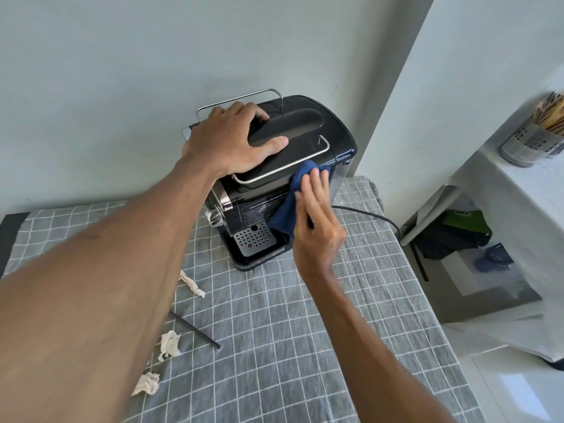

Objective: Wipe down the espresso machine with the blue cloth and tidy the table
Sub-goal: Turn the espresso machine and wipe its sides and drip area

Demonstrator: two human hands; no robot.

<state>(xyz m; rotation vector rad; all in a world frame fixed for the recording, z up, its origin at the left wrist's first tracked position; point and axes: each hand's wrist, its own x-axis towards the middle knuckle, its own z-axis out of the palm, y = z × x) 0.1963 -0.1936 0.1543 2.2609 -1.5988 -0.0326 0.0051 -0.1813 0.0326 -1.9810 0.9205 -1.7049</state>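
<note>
Starting from the left of the counter (305, 346): there are three crumpled paper scraps (191, 283) lying near your left forearm, plus a thin black stick (198, 331) between them, so as far as I can tell the tidying part hasn't really happened yet.

Moving over, your left hand (225, 145) sits flat on top of the espresso machine (305, 129), fingers spread and relaxed, just bracing it. No real grip there, it's holding nothing.

Then your right hand (317, 215) has straight fingers pressing the blue cloth (290, 203) against the machine's front right corner, just under the chrome rail. The cloth hangs down beside the drip tray (253, 239).

So I'd say you're mid-wipe. Can't tell which faces are already clean; the glossy top looks fine, but that's a guess. Left to do: the rest of the machine, then the scraps and stick. A cutlery holder (531, 141) stands on the shelf at far right.
</note>
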